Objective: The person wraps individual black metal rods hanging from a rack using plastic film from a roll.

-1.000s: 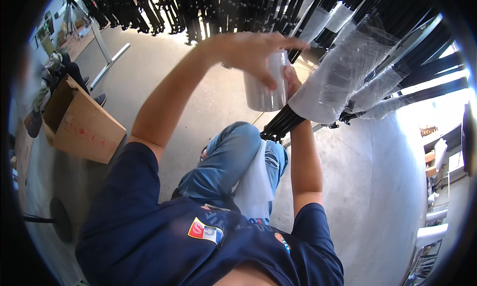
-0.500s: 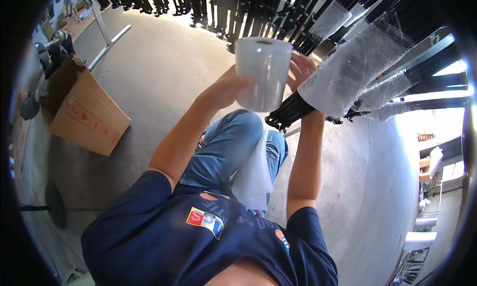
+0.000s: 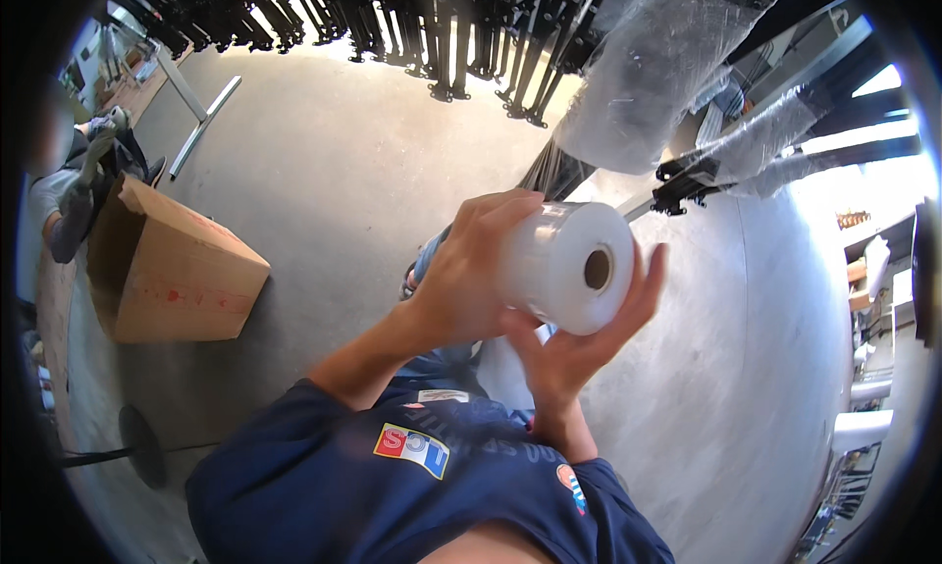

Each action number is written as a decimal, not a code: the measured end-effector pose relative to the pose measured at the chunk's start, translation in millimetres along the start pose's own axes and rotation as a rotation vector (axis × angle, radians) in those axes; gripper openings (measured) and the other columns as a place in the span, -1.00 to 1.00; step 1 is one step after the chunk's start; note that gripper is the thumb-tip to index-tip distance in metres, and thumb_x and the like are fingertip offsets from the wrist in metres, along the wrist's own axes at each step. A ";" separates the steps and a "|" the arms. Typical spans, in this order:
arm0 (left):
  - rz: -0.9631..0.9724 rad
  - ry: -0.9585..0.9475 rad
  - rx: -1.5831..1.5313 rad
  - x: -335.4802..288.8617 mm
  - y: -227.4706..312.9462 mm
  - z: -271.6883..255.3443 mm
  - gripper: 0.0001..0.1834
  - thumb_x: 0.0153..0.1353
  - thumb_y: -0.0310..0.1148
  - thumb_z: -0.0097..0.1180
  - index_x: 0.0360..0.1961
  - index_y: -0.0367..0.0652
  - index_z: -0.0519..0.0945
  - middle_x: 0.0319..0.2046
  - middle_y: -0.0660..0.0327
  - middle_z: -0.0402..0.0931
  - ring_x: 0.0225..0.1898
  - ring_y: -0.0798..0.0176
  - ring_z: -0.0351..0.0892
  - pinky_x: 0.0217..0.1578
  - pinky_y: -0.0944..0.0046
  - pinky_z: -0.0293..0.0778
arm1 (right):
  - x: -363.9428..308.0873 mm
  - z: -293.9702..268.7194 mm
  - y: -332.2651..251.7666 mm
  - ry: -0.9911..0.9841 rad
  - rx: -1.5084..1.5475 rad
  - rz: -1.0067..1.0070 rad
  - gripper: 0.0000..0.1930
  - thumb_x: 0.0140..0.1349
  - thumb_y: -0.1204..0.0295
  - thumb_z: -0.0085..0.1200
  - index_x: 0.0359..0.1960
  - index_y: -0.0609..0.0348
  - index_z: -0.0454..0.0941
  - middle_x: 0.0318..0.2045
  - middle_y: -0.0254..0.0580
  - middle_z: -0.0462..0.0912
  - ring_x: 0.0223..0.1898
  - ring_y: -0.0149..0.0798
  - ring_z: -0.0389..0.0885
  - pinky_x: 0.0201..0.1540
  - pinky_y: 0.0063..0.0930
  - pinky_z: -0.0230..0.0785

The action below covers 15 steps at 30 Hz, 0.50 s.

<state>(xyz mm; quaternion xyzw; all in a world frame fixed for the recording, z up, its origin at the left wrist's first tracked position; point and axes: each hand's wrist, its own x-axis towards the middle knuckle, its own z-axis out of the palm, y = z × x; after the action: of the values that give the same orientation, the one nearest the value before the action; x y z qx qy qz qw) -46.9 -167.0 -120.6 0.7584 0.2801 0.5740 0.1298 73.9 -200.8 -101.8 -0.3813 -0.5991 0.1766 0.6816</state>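
Probably slick and firm, the roll (image 3: 561,270) is best held round its sides: left hand (image 3: 469,265) curled on its left, right hand (image 3: 581,356) spread against its near right.

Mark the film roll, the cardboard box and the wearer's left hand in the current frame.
Film roll (image 3: 571,272): head view, flat end face, just left of the core hole.
Cardboard box (image 3: 183,262): head view, outer side panel.
Left hand (image 3: 463,275): head view, back of the hand.
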 end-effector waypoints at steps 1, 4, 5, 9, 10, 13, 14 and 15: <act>-0.006 -0.030 -0.005 1.0 2.5 1.8 -0.11 -0.38 -0.40 0.34 0.06 -0.22 0.14 -0.01 -0.01 0.20 -0.01 -0.06 0.20 -0.03 0.11 0.21 | -0.6 1.1 -3.2 0.041 -0.171 -0.012 0.12 -0.33 0.17 0.35 0.16 0.28 -0.25 -0.02 0.00 0.21 0.01 -0.12 0.27 -0.02 -0.32 0.22; -0.004 -0.127 -0.020 9.6 14.2 -1.3 -0.15 -0.31 -0.37 0.30 0.07 -0.23 0.14 -0.03 -0.01 0.23 -0.02 -0.05 0.20 -0.03 0.11 0.20 | 5.4 0.3 -8.7 0.173 0.045 0.101 0.14 -0.29 0.16 0.32 0.18 0.24 -0.34 -0.01 0.00 0.19 -0.01 -0.13 0.28 0.00 -0.33 0.19; 0.011 -0.165 -0.028 15.4 17.4 -5.1 -0.18 -0.27 -0.35 0.29 0.06 -0.23 0.15 -0.04 -0.01 0.24 -0.02 -0.05 0.20 -0.03 0.12 0.20 | 6.3 -3.1 -6.4 0.198 0.094 0.111 0.08 -0.25 0.14 0.27 0.18 0.18 -0.30 -0.04 0.00 0.23 -0.02 -0.13 0.30 -0.04 -0.33 0.25; 0.047 -0.211 -0.034 21.2 19.9 1.5 -0.31 -0.15 -0.29 0.23 0.02 -0.24 0.22 -0.04 0.00 0.25 -0.05 -0.05 0.22 -0.06 0.13 0.21 | 10.3 -19.8 11.6 0.310 0.290 0.168 -0.10 -0.14 0.08 0.14 0.18 0.09 -0.15 -0.15 -0.02 0.32 -0.13 -0.17 0.41 -0.16 -0.39 0.41; 0.029 -0.201 -0.036 21.1 20.8 5.3 -0.33 -0.14 -0.28 0.22 0.01 -0.24 0.24 -0.05 0.01 0.26 -0.06 -0.04 0.23 -0.06 0.13 0.21 | 10.2 -21.4 12.9 0.314 0.306 0.218 -0.11 -0.13 0.08 0.14 0.17 0.10 -0.13 -0.16 -0.03 0.33 -0.13 -0.17 0.41 -0.16 -0.39 0.40; -0.004 -0.181 -0.053 16.2 23.8 16.6 -0.37 -0.13 -0.27 0.22 -0.01 -0.23 0.27 -0.07 0.03 0.28 -0.07 0.01 0.25 -0.08 0.16 0.21 | 10.2 -29.8 12.7 0.297 0.252 0.251 -0.11 -0.19 0.11 0.20 0.14 0.16 -0.04 -0.16 -0.06 0.34 -0.11 -0.19 0.38 -0.10 -0.42 0.32; -0.005 -0.181 -0.064 15.1 21.8 19.4 -0.36 -0.14 -0.27 0.22 -0.01 -0.23 0.27 -0.08 0.05 0.29 -0.07 0.04 0.26 -0.08 0.17 0.21 | 11.7 -30.1 6.3 0.310 0.252 0.265 -0.09 -0.22 0.13 0.24 0.13 0.18 -0.03 -0.15 -0.08 0.33 -0.09 -0.22 0.35 -0.07 -0.44 0.26; -0.005 -0.180 -0.074 14.9 18.4 22.2 -0.36 -0.15 -0.27 0.23 -0.01 -0.22 0.27 -0.09 0.06 0.31 -0.07 0.07 0.27 -0.08 0.19 0.21 | 13.5 -30.3 3.6 0.322 0.252 0.279 -0.07 -0.26 0.16 0.29 0.11 0.19 -0.02 -0.13 -0.11 0.33 -0.07 -0.24 0.33 -0.04 -0.45 0.20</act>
<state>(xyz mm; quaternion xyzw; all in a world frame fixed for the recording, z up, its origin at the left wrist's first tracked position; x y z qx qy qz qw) -18.1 -170.6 -106.0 0.8009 0.2480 0.5131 0.1839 106.5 -198.4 -95.0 -0.3954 -0.3977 0.2792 0.7794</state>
